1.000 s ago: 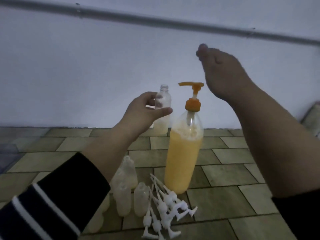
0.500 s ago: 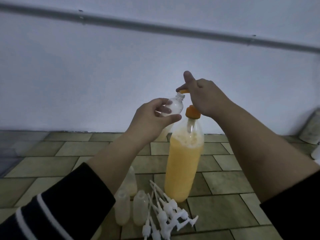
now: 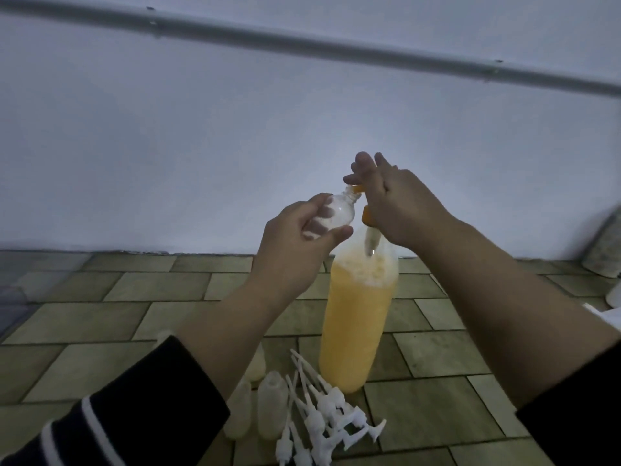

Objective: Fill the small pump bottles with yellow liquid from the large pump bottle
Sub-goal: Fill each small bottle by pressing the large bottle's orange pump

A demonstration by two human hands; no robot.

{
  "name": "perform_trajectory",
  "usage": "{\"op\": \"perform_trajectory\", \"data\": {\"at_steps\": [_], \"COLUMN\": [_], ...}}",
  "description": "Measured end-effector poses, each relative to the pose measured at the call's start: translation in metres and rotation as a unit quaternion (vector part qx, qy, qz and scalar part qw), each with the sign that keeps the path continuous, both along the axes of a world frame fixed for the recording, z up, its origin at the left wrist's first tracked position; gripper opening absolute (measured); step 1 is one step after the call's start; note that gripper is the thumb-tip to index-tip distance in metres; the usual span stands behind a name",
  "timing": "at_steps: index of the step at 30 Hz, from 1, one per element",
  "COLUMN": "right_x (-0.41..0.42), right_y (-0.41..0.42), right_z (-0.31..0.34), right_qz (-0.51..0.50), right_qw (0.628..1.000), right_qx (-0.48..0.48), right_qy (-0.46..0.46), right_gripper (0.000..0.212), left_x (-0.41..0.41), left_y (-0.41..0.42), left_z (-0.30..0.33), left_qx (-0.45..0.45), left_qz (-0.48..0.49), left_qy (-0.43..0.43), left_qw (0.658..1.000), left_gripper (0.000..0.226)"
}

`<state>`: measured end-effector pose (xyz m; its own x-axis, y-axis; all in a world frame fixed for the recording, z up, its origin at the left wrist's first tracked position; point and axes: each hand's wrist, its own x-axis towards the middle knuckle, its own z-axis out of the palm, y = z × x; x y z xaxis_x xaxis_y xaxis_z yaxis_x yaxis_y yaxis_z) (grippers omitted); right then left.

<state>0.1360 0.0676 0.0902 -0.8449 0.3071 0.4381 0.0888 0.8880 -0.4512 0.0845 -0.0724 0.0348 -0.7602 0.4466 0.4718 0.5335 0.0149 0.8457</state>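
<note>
A large clear bottle (image 3: 356, 317) of yellow liquid with an orange pump head (image 3: 359, 189) stands on the tiled floor. My left hand (image 3: 299, 240) grips a small clear bottle (image 3: 337, 213), tilted so its open mouth sits right at the pump spout. My right hand (image 3: 393, 203) lies on top of the pump head with fingers mostly straight, pressing it down and hiding most of it. The small bottle looks empty.
Small empty bottles (image 3: 272, 408) stand on the tiles in front, beside a pile of white pump tops (image 3: 322, 415). A white wall with a pipe (image 3: 302, 45) rises behind. Pale objects (image 3: 605, 250) sit at the far right.
My right hand came down from the air onto the pump head. My left hand tilted the small bottle and brought its mouth to the spout. The pump head has sunk lower.
</note>
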Motion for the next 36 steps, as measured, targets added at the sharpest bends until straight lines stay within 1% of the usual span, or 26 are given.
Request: {"op": "perform_trajectory", "data": {"at_steps": [3, 5, 9, 12, 15, 17, 20, 24, 29, 33, 36], "right_x": [0.002, 0.002, 0.006, 0.008, 0.008, 0.008, 0.007, 0.010, 0.020, 0.021, 0.018], "right_y": [0.003, 0.003, -0.001, -0.005, -0.008, -0.009, -0.011, -0.015, -0.023, -0.025, -0.024], "right_z": [0.014, 0.015, -0.004, -0.005, 0.009, 0.014, 0.005, -0.009, 0.013, 0.021, 0.009], "right_qz": [-0.007, -0.005, 0.004, 0.009, 0.010, 0.008, -0.014, -0.030, -0.018, -0.025, -0.043], "right_qw": [1.000, 1.000, 0.997, 0.999, 1.000, 1.000, 0.999, 0.999, 0.998, 0.999, 0.999], "right_qx": [0.023, 0.008, -0.035, -0.032, -0.010, -0.014, 0.000, 0.009, 0.046, 0.038, 0.022], "right_qy": [-0.005, 0.008, 0.062, 0.032, -0.004, 0.012, 0.037, 0.010, -0.029, -0.026, -0.001], "right_gripper": [0.068, 0.069, 0.065, 0.064, 0.071, 0.070, 0.068, 0.069, 0.064, 0.066, 0.070], "left_x": [0.002, 0.002, 0.003, 0.004, 0.005, 0.005, 0.005, 0.007, 0.008, 0.006, 0.006], "left_y": [0.002, 0.001, -0.002, -0.006, -0.010, -0.011, -0.011, -0.013, -0.015, -0.014, -0.012], "left_z": [0.012, 0.016, 0.009, 0.007, 0.013, 0.018, 0.018, 0.012, 0.023, 0.029, 0.024], "left_qx": [-0.003, -0.003, -0.018, -0.040, -0.037, -0.034, -0.043, -0.055, -0.066, -0.070, -0.070], "left_qz": [0.007, 0.018, 0.031, 0.038, 0.043, 0.046, 0.048, 0.041, 0.043, 0.049, 0.040], "left_qy": [0.018, 0.029, 0.064, 0.082, 0.080, 0.085, 0.088, 0.080, 0.097, 0.107, 0.097], "left_qw": [1.000, 0.999, 0.997, 0.995, 0.995, 0.995, 0.994, 0.994, 0.992, 0.991, 0.992], "left_gripper": [0.051, 0.051, 0.051, 0.053, 0.054, 0.053, 0.053, 0.051, 0.049, 0.051, 0.052]}}
